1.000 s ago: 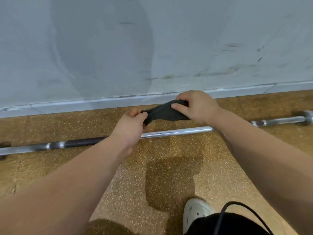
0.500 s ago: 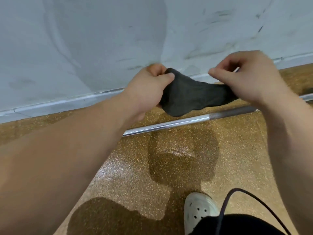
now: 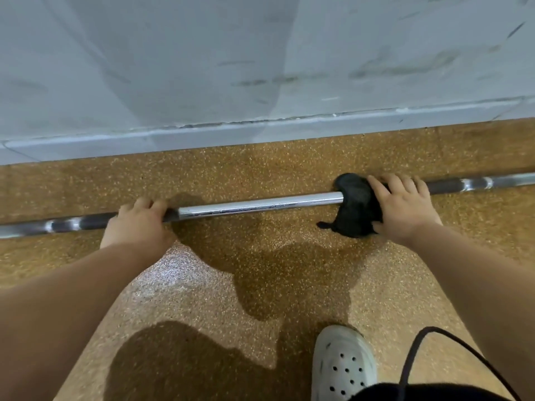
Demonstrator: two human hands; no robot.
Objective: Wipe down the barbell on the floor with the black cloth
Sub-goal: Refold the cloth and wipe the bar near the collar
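A long steel barbell (image 3: 257, 204) lies on the speckled brown floor, parallel to the wall, with a shiny middle and darker knurled sections. My left hand (image 3: 139, 221) grips the bar left of the shiny part, fingers curled over it. The black cloth (image 3: 354, 206) is wrapped over the bar right of centre. My right hand (image 3: 402, 206) grips the cloth around the bar, fingers over the top and thumb below. The part of the bar under the cloth and hands is hidden.
A grey wall with a pale skirting (image 3: 260, 131) runs just behind the bar. My white perforated shoe (image 3: 343, 366) stands on the floor at the bottom right, with a black cable (image 3: 417, 345) looping beside it.
Both hands held the cloth stretched between them above the bar. Now the left hand has let go and grips the bar, and the right hand has brought the cloth down around the bar.
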